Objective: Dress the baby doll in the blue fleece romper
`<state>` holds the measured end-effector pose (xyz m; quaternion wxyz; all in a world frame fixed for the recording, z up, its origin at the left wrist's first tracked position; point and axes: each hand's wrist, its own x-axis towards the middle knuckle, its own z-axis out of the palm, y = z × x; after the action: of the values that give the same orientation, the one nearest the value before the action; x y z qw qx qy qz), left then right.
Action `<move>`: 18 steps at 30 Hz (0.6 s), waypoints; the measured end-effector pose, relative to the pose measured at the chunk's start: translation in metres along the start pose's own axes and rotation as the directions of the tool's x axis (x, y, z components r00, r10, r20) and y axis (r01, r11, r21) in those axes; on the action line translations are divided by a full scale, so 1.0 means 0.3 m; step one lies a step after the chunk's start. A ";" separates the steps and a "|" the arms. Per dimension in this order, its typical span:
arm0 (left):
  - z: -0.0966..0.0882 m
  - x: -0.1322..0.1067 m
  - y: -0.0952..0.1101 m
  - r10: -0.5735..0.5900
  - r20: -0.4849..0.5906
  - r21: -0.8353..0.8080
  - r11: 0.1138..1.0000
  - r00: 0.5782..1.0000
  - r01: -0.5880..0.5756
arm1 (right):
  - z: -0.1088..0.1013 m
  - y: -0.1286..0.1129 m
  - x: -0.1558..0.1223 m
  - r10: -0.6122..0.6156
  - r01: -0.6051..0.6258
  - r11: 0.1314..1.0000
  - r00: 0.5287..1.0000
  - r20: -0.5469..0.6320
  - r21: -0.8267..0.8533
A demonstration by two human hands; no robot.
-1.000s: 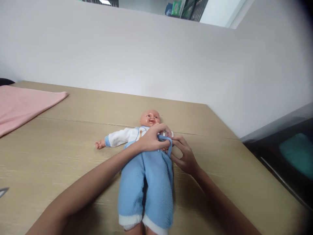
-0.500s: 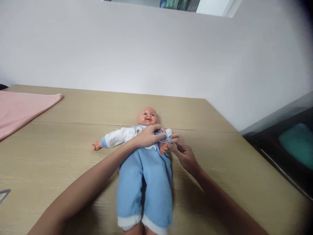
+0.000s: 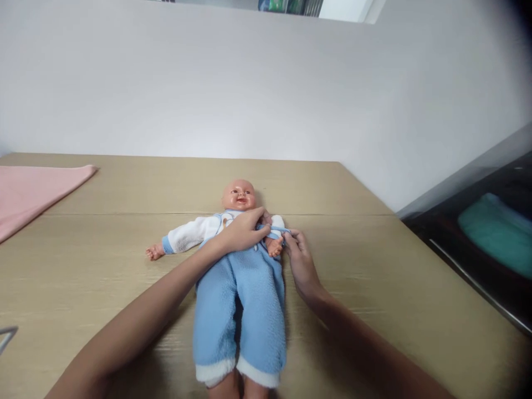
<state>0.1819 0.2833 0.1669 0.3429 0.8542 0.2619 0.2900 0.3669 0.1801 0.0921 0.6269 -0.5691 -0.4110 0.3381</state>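
Observation:
A bald baby doll [image 3: 239, 195] lies on its back on the wooden table, its head away from me. It wears a fluffy blue and white romper [image 3: 257, 310]. The sleeve on the left reaches the wrist and ends in a blue cuff [image 3: 167, 244]. On the right, the doll's hand [image 3: 274, 246] sticks out below a blue cuff [image 3: 281, 229]. My left hand [image 3: 245, 228] lies across the doll's chest, its fingers closed on the near side of this cuff. My right hand [image 3: 300, 259] pinches the cuff's outer edge, stretching it sideways.
A pink cloth [image 3: 37, 191] lies on the table [image 3: 103, 299] at the far left. A thin grey metal piece [image 3: 7, 335] shows at the left edge. A white wall stands behind. To the right is a dark surface with a teal item [image 3: 499, 233].
My right hand has drawn the cuff out flatter and tauter across the doll's wrist. The whole view has shifted slightly, so the doll appears further left.

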 end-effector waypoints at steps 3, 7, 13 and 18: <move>-0.004 0.003 -0.003 -0.021 0.024 0.003 1.000 0.999 0.021 | 0.007 0.019 0.006 -0.015 0.015 1.000 1.000 -0.018 0.003; -0.017 0.010 -0.009 -0.054 0.038 -0.070 0.996 0.998 0.056 | 0.019 0.010 0.054 -0.018 0.017 1.000 0.999 0.029 0.024; -0.027 0.020 -0.026 -0.121 -0.021 -0.135 0.984 0.992 0.117 | 0.029 -0.009 0.100 -0.019 0.017 0.999 0.997 0.079 0.028; -0.017 0.030 -0.031 -0.080 -0.062 -0.102 0.992 0.995 0.074 | 0.029 0.000 0.111 -0.033 0.033 0.999 0.998 0.054 0.010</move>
<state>0.1823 0.2973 0.1660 0.3869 0.8154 0.2911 0.3174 0.3735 0.2134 0.0964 0.6236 -0.5500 -0.4355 0.3449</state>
